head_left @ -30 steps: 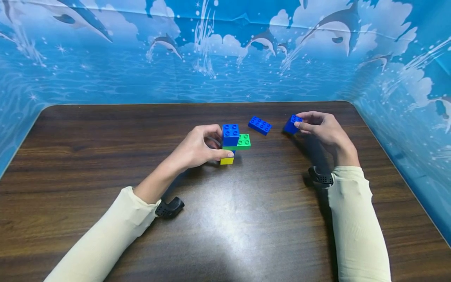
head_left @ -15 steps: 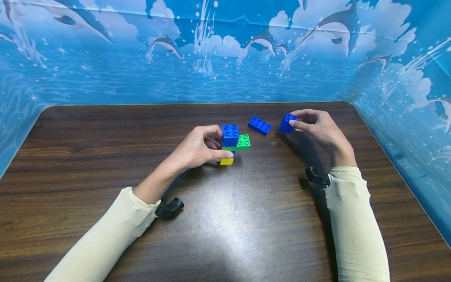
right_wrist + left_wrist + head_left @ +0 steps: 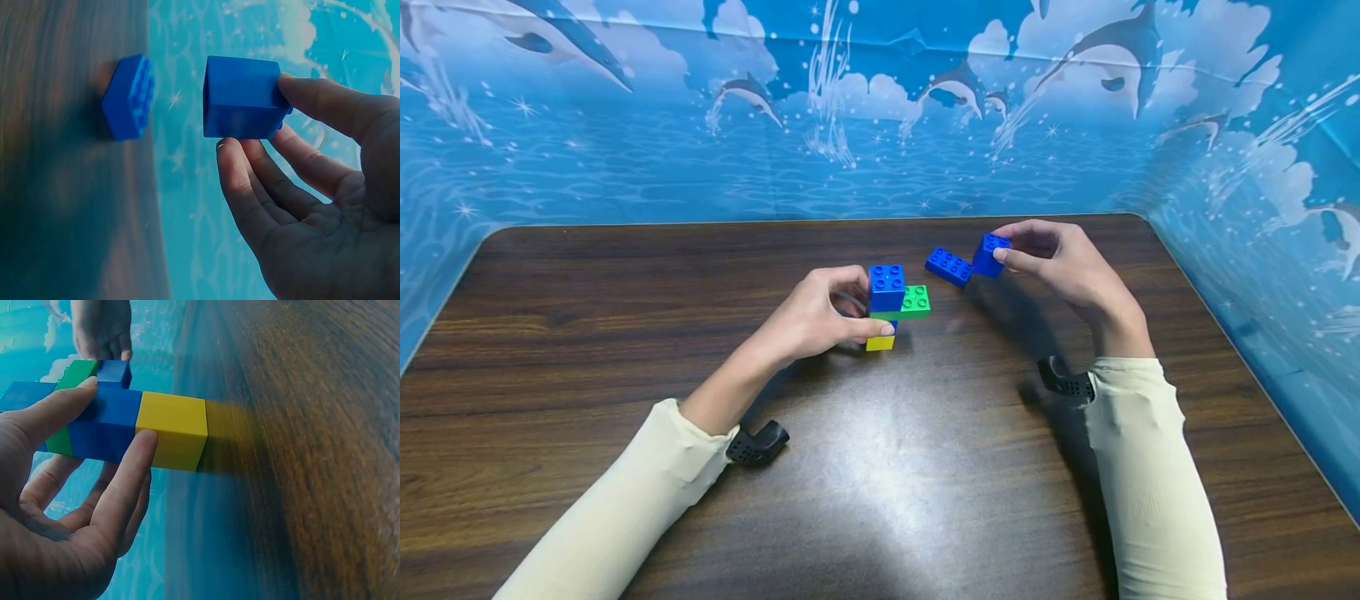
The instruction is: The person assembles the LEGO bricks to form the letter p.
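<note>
Our left hand [image 3: 816,312] pinches the tower [image 3: 887,293], our right hand [image 3: 1071,265] a blue block [image 3: 986,259] farther right, best carried level and clear of the flat brick [image 3: 948,267].

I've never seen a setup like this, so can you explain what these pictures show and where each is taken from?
No robot here: a person works with a bare left hand and a bare right hand. The wide picture is taken from the head, looking forward and down; the two closer ones are taken from each wrist. On the brown table stands a stack of toy bricks, from the bottom yellow, blue, green, blue; the left hand holds it. A flatter blue brick lies loose nearby. The right hand holds a taller blue brick off the table.
</note>
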A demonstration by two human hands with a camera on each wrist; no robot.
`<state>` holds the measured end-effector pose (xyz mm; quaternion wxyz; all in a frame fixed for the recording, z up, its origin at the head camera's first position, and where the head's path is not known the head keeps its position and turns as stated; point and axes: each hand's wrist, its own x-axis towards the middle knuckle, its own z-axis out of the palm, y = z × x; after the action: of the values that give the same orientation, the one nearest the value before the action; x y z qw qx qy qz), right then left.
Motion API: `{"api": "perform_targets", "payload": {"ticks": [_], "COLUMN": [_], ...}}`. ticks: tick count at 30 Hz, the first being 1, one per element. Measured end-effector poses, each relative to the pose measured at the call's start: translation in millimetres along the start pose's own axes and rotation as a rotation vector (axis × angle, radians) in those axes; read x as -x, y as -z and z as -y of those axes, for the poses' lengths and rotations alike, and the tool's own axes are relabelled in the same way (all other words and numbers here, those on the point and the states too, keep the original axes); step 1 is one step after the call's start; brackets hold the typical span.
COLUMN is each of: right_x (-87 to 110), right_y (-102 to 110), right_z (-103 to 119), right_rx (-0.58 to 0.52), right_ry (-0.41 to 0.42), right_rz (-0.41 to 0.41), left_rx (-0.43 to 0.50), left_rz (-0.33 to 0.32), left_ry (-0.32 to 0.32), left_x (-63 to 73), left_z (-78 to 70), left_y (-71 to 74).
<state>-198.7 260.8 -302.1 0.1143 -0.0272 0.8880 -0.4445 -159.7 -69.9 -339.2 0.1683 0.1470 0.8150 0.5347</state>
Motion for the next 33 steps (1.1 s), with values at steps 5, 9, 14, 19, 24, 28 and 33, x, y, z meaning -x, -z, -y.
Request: {"api": "perform_targets", "payload": {"ticks": [5, 9, 14, 19, 24, 28, 33], "right_x": [7.8, 14.2, 20.4, 27.0, 33.7, 37.2, 36.7], "right_y": [-4, -9, -16, -18, -19, -22, -26], "right_z": [14, 24, 34, 41, 50, 56, 58], "right_rx": [0.02, 0.046, 0.053, 0.04, 0.032, 0.029, 0.028], "right_ry": [0.048, 0.107, 0.165, 0.18, 0.226, 0.259, 0.26], "right_rz": [0.027, 0.036, 0.042, 0.053, 0.07, 0.084, 0.1], "left_rx": [0.007, 0.007, 0.009, 0.007, 0.004, 0.008, 0.014], "left_rz": [0.001, 0.0, -0.002, 0.0, 0.007, 0.013, 0.019], "left_ry": [0.001, 0.003, 0.002, 0.005, 0.007, 0.011, 0.005], "left_x": [-0.5, -0.7, -0.7, -1.1, -1.6, -1.3, -1.3], "left_z": [0.3, 1.3, 1.9, 1.8, 0.5, -0.2, 0.4], "left_y": [-0.6, -1.2, -1.4, -1.5, -0.8, 0.1, 0.7]}}
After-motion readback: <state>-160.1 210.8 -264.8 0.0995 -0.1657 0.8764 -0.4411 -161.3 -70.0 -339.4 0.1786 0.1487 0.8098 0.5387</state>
